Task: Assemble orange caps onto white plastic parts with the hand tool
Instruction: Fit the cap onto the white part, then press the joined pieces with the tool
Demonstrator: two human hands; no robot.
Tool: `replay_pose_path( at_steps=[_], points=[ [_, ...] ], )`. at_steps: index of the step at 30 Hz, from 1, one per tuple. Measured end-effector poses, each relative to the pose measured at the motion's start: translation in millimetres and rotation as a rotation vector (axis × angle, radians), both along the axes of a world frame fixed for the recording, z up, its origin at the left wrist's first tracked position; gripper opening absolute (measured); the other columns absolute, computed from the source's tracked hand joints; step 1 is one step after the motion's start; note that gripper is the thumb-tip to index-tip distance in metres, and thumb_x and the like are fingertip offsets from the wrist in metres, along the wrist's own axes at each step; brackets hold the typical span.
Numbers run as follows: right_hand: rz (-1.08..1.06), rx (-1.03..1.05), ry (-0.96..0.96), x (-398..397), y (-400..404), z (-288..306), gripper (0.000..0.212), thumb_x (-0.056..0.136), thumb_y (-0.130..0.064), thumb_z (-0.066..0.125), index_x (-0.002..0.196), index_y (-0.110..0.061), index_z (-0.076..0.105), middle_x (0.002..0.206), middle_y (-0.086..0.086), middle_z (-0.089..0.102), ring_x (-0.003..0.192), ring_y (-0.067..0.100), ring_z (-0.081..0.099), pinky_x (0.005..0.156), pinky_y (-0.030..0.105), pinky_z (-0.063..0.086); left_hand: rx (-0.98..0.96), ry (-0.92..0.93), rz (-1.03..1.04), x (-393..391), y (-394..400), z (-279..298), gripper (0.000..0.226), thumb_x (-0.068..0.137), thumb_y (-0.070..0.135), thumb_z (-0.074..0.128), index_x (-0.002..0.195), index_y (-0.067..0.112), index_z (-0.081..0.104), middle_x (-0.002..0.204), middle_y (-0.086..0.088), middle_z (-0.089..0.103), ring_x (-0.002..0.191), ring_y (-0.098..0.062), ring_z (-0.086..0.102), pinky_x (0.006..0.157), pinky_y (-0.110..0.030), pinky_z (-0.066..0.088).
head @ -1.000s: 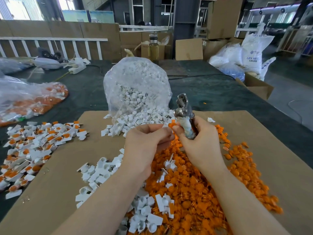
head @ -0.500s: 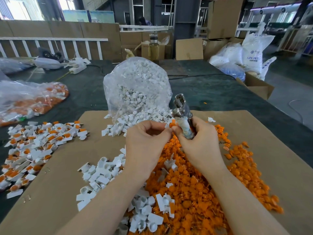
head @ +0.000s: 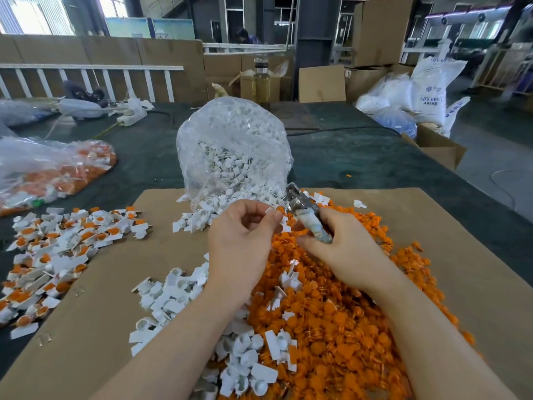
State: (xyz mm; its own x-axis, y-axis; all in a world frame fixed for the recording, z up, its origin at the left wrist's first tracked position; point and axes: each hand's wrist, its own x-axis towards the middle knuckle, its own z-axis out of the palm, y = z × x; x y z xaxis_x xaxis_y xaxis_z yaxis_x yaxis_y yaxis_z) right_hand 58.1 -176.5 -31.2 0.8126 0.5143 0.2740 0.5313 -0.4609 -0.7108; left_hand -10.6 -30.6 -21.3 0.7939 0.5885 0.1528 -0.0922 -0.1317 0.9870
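My left hand (head: 242, 243) pinches a small white plastic part (head: 274, 212) between thumb and fingertips, with an orange cap showing at its tip. My right hand (head: 343, 246) grips the hand tool (head: 305, 212), a metal plier-like head on a tape-wrapped handle, tilted up and to the left with its jaws just right of the part. Below both hands lies a heap of loose orange caps (head: 340, 327). Loose white parts (head: 173, 295) are scattered at the left of that heap.
A clear bag of white parts (head: 233, 151) stands behind my hands. Assembled white-and-orange pieces (head: 54, 249) lie at the left, with another bag (head: 52, 171) behind them. A brown cardboard sheet (head: 476, 269) covers the dark table (head: 360, 160). Boxes and sacks stand at the back right.
The tool has tipped down and to the left, toward the part. My left hand has opened out a little and now shows the white part at its fingertips.
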Motion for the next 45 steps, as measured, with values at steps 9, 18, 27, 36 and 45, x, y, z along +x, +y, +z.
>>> replay_pose_path(
  at_steps=[9,18,27,36,45],
  points=[
    [0.113,-0.118,0.082,1,-6,3,0.014,0.087,-0.026,0.069,0.1,-0.028,0.064,0.087,-0.008,0.065,0.078,0.005,0.061,0.073,0.036,0.05,-0.098,-0.087,-0.04,0,-1,1,0.005,0.086,0.006,0.072,0.084,0.009,0.068,0.081,-0.018,0.072,0.067,-0.014,0.071,0.057,-0.009,0.049],
    [0.13,-0.131,0.085,-1,-6,2,0.015,0.09,-0.014,0.06,0.096,-0.028,0.063,0.08,-0.002,0.064,0.058,0.008,0.054,0.055,0.032,0.045,-0.11,-0.107,-0.094,0,0,3,0.002,0.087,0.005,0.07,0.087,0.005,0.068,0.07,-0.002,0.07,0.061,-0.004,0.068,0.058,-0.01,0.049],
    [0.098,-0.172,0.01,-2,-2,1,0.008,0.087,-0.01,0.055,0.089,-0.015,0.06,0.065,-0.002,0.056,0.051,0.008,0.047,0.049,0.031,0.038,-0.143,-0.114,-0.08,1,1,2,0.007,0.087,0.003,0.069,0.082,0.009,0.068,0.063,0.005,0.069,0.059,-0.003,0.067,0.057,-0.01,0.049],
    [-0.098,-0.256,-0.108,4,-1,-7,0.006,0.091,-0.026,0.056,0.087,-0.03,0.054,0.074,-0.007,0.059,0.06,0.008,0.054,0.051,0.025,0.038,-0.737,-0.043,0.113,8,35,2,0.006,0.09,0.008,0.066,0.096,0.006,0.068,0.084,-0.005,0.077,0.078,-0.013,0.075,0.068,-0.021,0.06],
    [-0.29,-0.45,-0.142,13,-7,-14,0.026,0.088,-0.031,0.057,0.07,-0.028,0.039,0.071,-0.007,0.052,0.063,0.011,0.052,0.049,0.025,0.033,-0.947,-0.122,0.453,3,129,-13,0.038,0.104,0.008,0.041,0.14,0.0,0.048,0.061,0.017,0.066,0.065,0.01,0.065,0.062,-0.001,0.049]
  ],
)
